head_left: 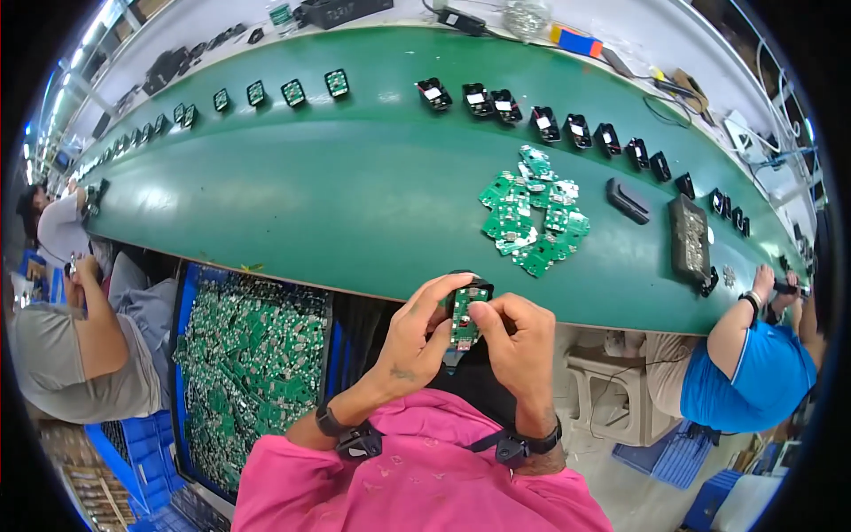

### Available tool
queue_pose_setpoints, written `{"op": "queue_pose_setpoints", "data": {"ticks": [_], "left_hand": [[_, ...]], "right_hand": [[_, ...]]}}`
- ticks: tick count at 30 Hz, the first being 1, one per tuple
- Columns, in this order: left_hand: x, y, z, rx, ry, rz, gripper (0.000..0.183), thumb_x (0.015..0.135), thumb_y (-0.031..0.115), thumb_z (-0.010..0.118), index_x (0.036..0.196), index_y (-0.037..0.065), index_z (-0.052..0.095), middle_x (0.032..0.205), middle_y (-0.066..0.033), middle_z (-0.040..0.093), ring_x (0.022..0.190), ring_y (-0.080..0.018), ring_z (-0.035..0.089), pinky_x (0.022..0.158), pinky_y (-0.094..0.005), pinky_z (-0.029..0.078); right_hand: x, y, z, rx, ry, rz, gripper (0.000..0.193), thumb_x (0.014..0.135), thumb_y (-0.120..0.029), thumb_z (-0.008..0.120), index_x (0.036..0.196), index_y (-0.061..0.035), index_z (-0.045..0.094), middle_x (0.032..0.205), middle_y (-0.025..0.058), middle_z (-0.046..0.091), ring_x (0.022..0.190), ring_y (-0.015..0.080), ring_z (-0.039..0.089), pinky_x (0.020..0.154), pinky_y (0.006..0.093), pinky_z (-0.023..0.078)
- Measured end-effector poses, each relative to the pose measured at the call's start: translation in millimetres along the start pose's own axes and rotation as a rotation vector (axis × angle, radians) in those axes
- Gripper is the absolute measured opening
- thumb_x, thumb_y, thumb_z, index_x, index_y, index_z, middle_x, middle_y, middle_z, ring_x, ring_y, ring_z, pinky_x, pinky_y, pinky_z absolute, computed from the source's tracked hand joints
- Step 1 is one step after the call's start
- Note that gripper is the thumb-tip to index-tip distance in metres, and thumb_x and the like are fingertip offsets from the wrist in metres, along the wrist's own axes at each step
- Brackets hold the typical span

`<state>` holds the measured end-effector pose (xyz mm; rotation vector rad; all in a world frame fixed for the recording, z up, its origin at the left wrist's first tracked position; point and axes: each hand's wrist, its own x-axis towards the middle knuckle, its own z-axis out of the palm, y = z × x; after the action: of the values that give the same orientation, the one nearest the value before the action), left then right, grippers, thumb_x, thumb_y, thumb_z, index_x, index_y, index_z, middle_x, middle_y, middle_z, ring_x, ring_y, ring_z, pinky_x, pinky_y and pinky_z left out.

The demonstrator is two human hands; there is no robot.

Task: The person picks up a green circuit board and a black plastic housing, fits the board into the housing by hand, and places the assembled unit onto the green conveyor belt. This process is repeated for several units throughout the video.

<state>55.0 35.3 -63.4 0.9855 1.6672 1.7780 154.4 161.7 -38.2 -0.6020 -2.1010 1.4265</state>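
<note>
While pinched between both hands, green circuit board upright: left hand, right hand.

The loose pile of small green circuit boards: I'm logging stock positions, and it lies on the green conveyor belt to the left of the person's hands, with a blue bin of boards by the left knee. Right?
Not quite. In the head view the loose pile of small green circuit boards lies on the green conveyor belt ahead and to the right of the hands, not left. The blue bin of boards does sit at the left.

The fingers seemingly hide most of the black housing.
</note>
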Motion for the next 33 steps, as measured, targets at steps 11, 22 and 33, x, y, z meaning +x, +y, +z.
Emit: {"op": "queue_pose_setpoints", "data": {"ticks": [11,22,33], "left_hand": [[-3,7,-11,0.028,-0.027,-0.018,0.058,0.087,-0.009,0.051,0.143,0.004,0.047,0.127,-0.0138,0.059,0.081,-0.0118,0.061,0.071,-0.0267,0.051],[9,2,-2,-0.027,0.101,-0.211,0.038,0.100,0.004,0.048,0.138,0.001,0.048,0.120,-0.0144,0.065,0.084,-0.0116,0.066,0.062,-0.0248,0.057],[16,-2,2,0.170,0.195,-0.047,0.035,0.100,0.004,0.048,0.134,0.000,0.049,0.104,-0.0179,0.068,0.078,-0.0171,0.070,0.060,-0.0298,0.056]], "right_hand": [[2,2,10,-0.089,0.073,-0.064,0.028,0.090,-0.016,0.075,0.074,0.0030,0.062,0.060,0.0076,0.056,0.051,0.0122,0.047,0.048,0.0307,0.036],[5,20,31,-0.127,0.049,-0.025,0.026,0.099,-0.019,0.061,0.114,0.0027,0.061,0.075,0.0160,0.066,0.062,0.0251,0.063,0.056,0.0363,0.049],[12,24,45,0.024,0.061,0.008,0.034,0.100,-0.010,0.051,0.132,0.0009,0.058,0.096,0.0205,0.069,0.079,0.0314,0.070,0.072,0.0400,0.054]]}}
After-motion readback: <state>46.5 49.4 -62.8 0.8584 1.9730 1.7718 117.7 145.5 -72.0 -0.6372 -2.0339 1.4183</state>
